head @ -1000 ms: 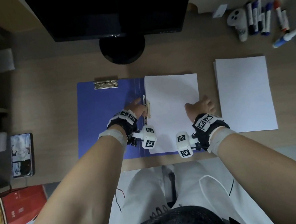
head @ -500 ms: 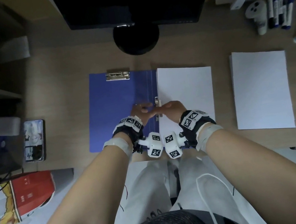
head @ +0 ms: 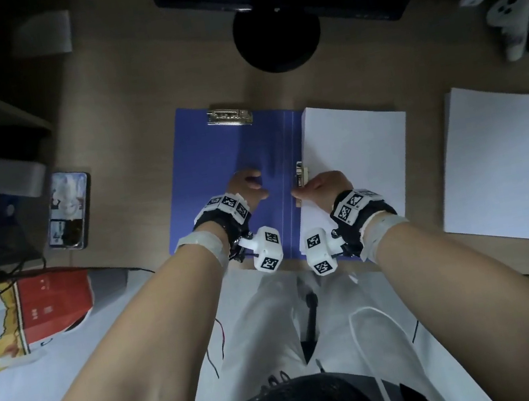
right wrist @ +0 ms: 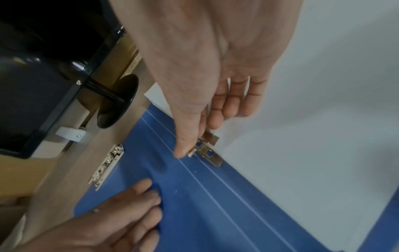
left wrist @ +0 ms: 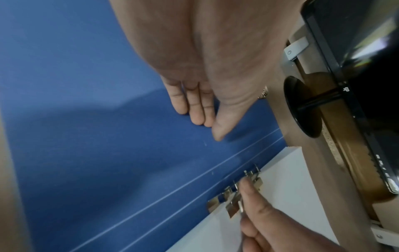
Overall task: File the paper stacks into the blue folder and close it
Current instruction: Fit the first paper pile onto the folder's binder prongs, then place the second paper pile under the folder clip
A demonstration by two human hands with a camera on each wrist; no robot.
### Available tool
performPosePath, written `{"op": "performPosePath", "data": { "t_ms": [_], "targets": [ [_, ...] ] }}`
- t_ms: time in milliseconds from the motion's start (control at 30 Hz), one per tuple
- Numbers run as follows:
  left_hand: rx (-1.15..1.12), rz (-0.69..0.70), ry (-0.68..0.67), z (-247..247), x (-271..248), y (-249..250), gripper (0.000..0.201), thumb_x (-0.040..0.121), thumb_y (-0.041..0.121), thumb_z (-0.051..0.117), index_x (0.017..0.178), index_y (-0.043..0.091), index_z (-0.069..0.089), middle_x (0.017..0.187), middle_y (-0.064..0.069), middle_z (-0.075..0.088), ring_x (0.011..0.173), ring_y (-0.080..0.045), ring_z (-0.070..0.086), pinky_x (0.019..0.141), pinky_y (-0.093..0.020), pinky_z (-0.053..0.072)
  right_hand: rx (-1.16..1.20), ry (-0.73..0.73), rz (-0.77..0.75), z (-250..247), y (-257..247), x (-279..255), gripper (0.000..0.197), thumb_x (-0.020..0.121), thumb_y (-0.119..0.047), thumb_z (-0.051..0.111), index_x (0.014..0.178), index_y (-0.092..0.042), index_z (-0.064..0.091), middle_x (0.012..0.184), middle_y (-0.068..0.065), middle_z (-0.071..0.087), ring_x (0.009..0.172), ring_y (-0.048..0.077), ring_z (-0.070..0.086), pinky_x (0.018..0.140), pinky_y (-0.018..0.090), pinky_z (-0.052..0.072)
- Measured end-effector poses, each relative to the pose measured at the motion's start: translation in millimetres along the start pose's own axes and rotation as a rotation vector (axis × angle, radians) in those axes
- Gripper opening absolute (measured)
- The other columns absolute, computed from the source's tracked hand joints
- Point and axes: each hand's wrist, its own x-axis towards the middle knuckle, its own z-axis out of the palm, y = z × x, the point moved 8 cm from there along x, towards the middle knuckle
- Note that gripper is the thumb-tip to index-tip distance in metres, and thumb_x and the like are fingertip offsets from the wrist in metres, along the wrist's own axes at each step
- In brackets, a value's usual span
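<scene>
My right hand (head: 320,188) pinches the shiny metal clip (right wrist: 207,148); my left hand (head: 247,185) presses flat on the smooth blue folder (head: 215,159), which lies open, spine pointing away from me.

Both bare forearms reach forward side by side, each wrist strapped with a black band carrying white marker cubes. The left hand (head: 247,187) lies palm down, its fingers (left wrist: 195,109) straight and close together, thumb alongside. The right hand (head: 321,187) sits just beside it, thumb and forefinger (right wrist: 205,122) pinched together, the remaining fingers loosely bent.
</scene>
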Motion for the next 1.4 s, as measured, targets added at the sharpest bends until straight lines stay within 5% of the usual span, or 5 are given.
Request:
{"op": "performPosePath", "data": {
  "t_ms": [300, 567, 967, 1167, 1400],
  "targets": [
    [-0.017, 0.004, 0.012, 3, 11, -7, 0.048, 0.084, 0.01, 0.066, 0.13, 0.006, 0.053, 0.106, -0.007, 0.059, 0.092, -0.015, 0.053, 0.084, -0.024, 0.045, 0.0, 0.07, -0.019, -4, 5, -3, 0.03, 0.062, -0.04, 0.087, 0.075, -0.02, 0.068, 0.08, -0.005, 0.073, 0.079, 0.018, 0.068, 0.073, 0.026, 0.051],
    [-0.038, 0.012, 0.0, 4, 15, -10, 0.047, 0.083, 0.012, 0.066, 0.128, 0.005, 0.055, 0.088, -0.003, 0.052, 0.086, -0.019, 0.053, 0.082, -0.024, 0.044, -0.258, 0.093, 0.015, 5, -5, 0, 0.042, 0.065, -0.053, 0.081, 0.082, -0.018, 0.065, 0.089, 0.002, 0.071, 0.093, 0.027, 0.066, 0.08, 0.033, 0.054],
    [-0.064, -0.139, 0.013, 9, 1, 6, 0.046, 0.088, 0.016, 0.061, 0.132, 0.003, 0.054, 0.137, -0.016, 0.056, 0.126, -0.032, 0.054, 0.104, -0.036, 0.043, 0.007, 0.014, -0.032, -19, -4, -23, 0.02, 0.077, -0.039, 0.074, 0.08, -0.02, 0.069, 0.091, -0.004, 0.073, 0.091, 0.02, 0.067, 0.079, 0.027, 0.052],
    [-0.16, 0.037, 0.051, 37, -7, 98, 0.028, 0.088, 0.013, 0.058, 0.113, 0.007, 0.068, 0.124, -0.014, 0.066, 0.107, -0.03, 0.063, 0.083, -0.024, 0.05, 0.098, 0.148, -0.024, -101, 17, -34, 0.023, 0.084, -0.03, 0.069, 0.092, -0.008, 0.074, 0.098, 0.007, 0.075, 0.095, 0.026, 0.067, 0.082, 0.03, 0.052],
    [-0.116, 0.041, -0.148, 138, -16, 184, 0.015, 0.087, 0.022, 0.057, 0.073, 0.023, 0.059, 0.096, -0.009, 0.064, 0.092, -0.025, 0.061, 0.084, -0.033, 0.048, 0.053, 0.24, 0.123, -200, 109, -44, 0.029, 0.085, -0.029, 0.061, 0.097, -0.006, 0.074, 0.098, 0.012, 0.071, 0.093, 0.033, 0.065, 0.076, 0.031, 0.05]
  ]
}}
